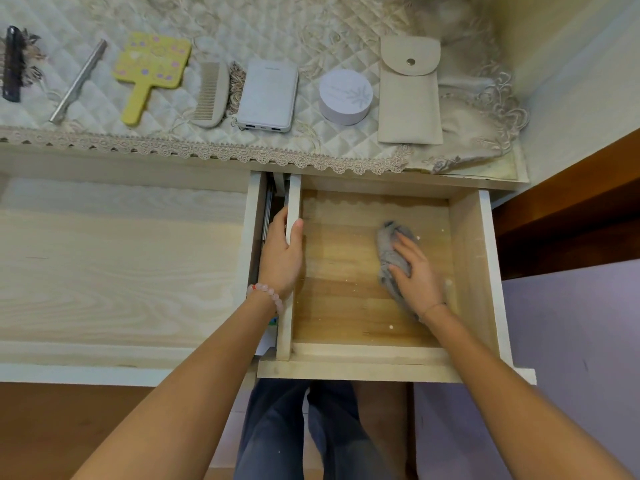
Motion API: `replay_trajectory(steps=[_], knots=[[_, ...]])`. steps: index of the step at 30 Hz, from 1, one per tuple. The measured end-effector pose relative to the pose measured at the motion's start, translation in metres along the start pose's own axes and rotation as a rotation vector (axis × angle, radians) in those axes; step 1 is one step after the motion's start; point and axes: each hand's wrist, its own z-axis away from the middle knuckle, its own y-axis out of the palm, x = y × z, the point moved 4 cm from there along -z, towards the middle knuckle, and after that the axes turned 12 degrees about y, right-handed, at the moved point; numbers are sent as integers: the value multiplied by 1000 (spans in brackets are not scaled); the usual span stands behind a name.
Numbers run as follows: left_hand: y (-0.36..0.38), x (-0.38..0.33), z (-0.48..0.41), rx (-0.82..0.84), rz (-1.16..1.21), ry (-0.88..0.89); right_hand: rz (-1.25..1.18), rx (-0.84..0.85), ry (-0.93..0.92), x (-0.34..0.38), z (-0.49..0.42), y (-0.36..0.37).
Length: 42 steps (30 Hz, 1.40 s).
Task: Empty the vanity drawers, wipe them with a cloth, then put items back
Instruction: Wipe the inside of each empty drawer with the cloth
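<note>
No legible text anywhere. Faint brand mark near top edge of white power bank [268, 93], too blurred to read. Faint line of print beside snowflake design on lid of round white tin [345, 95], too small and soft to make out. No readable numbers, labels or signs elsewhere on surface or drawer.

One head-worn camera, looking down from close above.
It is facing the open pale wooden drawer [468, 258], catching the quilted cream vanity top [263, 32] beyond.
</note>
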Motion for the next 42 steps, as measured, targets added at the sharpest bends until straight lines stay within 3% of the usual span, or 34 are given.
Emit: replay_trajectory(steps=[4,7,13,17,23,28,36,42], knots=[[0,1,-1,7,-6,6,-53,200,-153,62,21,59],[0,3,-2,25,-11,14,-49,202,-203,81,32,84],[0,4,0,15,-20,8,169,244,-363,57,37,61],[0,3,0,17,-30,10,134,178,-242,25,32,28],[-1,2,1,15,-24,-2,179,4,100,-41,27,-36],[-1,1,1,12,-19,-17,237,-6,163,-45,28,-38],[1,5,0,12,-23,-25,78,328,135,-47,52,-24],[1,4,0,5,-33,-14,4,497,17,-1,54,14]])
